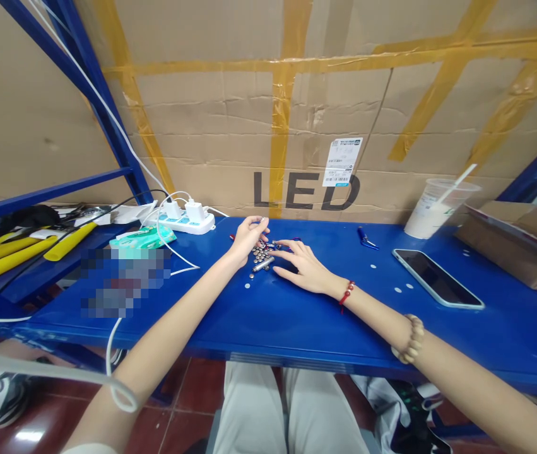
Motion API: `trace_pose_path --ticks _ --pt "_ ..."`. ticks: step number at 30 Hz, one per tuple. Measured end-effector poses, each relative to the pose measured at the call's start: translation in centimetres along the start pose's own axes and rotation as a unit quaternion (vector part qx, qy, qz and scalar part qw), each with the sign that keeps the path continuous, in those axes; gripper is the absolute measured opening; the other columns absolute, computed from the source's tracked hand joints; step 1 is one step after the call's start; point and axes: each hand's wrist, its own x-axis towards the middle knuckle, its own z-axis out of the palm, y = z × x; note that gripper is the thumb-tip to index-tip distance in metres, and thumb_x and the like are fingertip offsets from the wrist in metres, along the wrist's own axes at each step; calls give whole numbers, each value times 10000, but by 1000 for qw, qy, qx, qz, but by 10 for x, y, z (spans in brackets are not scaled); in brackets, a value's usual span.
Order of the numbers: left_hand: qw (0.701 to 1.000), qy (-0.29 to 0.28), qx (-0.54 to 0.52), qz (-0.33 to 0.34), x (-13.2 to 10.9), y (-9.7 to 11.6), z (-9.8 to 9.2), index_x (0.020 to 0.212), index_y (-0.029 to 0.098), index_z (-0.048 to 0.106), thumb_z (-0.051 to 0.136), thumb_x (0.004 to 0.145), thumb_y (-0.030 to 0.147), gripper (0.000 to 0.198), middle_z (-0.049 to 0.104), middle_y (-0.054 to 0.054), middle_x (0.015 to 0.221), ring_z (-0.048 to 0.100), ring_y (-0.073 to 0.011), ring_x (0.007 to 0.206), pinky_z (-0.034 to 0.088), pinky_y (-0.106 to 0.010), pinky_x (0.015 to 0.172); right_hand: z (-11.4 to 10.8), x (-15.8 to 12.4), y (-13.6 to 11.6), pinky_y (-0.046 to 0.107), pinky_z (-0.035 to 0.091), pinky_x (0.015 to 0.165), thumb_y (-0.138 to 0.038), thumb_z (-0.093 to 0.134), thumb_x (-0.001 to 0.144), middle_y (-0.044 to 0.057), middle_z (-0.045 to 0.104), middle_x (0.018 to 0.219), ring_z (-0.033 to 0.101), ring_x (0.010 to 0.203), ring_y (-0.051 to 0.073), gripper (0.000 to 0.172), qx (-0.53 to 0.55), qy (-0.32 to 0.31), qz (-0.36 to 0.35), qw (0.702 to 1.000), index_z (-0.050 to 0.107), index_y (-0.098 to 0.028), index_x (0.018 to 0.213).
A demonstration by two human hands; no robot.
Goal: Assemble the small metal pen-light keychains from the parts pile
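Observation:
A pile of small round metal pieces (261, 251) lies on the blue table between my hands. Beside the pile's near edge is a short silver cylinder (263, 264). My left hand (247, 241) is raised at the left of the pile, its thumb and fingertips pinched together; whatever is between them is too small to name. To the right, my right hand (302, 266) has its fingers apart and stretched toward the pile, with the fingertips close to the pieces. Some small red and dark bits at the pile's back are partly hidden by my fingers.
A white power strip (187, 221) with plugs and cables stands at the back left, near a green packet (142, 238). At right are a blue tool (366, 238), a phone (438, 277), a drink cup (438, 208) and a cardboard box (517, 243). Taped cardboard (225, 139) rises behind.

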Motion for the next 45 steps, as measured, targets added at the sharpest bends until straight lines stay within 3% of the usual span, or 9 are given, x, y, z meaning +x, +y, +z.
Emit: trace_pose_path --ticks 4,8,14,20,25,31,38,45 --pt "999 -7 -9 -33 -5 -1 5 848 144 537 586 804 282 153 578 -4 715 523 -52 488 333 -153 409 2 1 -1 518 271 1028 -504 381 893 86 361 1391 316 1274 282 441 -22 -31 4 999 498 -311 1273" --pt "997 -26 -34 -60 -7 0 6 832 145 547 610 784 296 171 577 -3 714 524 -54 484 341 -160 413 2 2 1 517 292 1015 -522 415 872 87 388 1371 330 1260 288 430 -32 -20 0 999 539 -305 1221" --pt "996 -30 -55 -59 -12 5 8 797 150 532 613 777 296 168 569 4 698 516 -48 476 329 -154 403 6 5 3 514 297 1010 -532 437 858 103 390 1363 331 1255 286 467 -50 -23 -13 998 516 -289 1249" --pt "995 -49 -55 -72 -12 0 11 820 154 539 639 755 303 191 563 11 659 500 -50 446 306 -154 384 3 7 9 486 316 991 -543 416 864 102 425 1333 347 1226 280 429 -74 22 19 997 609 -256 1118" --pt "994 -65 -41 -76 -8 -8 10 803 157 543 599 770 319 175 567 5 688 512 -53 464 311 -156 383 -5 2 20 463 341 950 -431 397 907 98 488 1272 385 1170 276 355 -101 54 56 992 686 -233 967" --pt "988 -104 -61 -99 -9 -7 11 789 163 538 598 739 340 193 564 3 660 505 -67 468 313 -161 385 -8 2 25 443 364 901 -317 496 874 94 493 1271 405 1136 279 228 -112 48 51 991 693 -243 964" --pt "961 -181 -122 -167 -9 -10 12 798 145 543 455 839 422 294 462 20 558 350 -36 367 142 -130 317 -7 3 29 444 385 880 -335 538 853 96 504 1264 413 1146 287 206 -123 55 49 990 697 -251 953" --pt "970 -155 -99 -159 -5 -16 12 689 139 505 419 850 343 274 445 20 535 335 -31 351 132 -128 308 -8 3 29 438 371 918 -343 525 862 106 480 1296 398 1176 284 236 -123 48 50 990 688 -233 993"
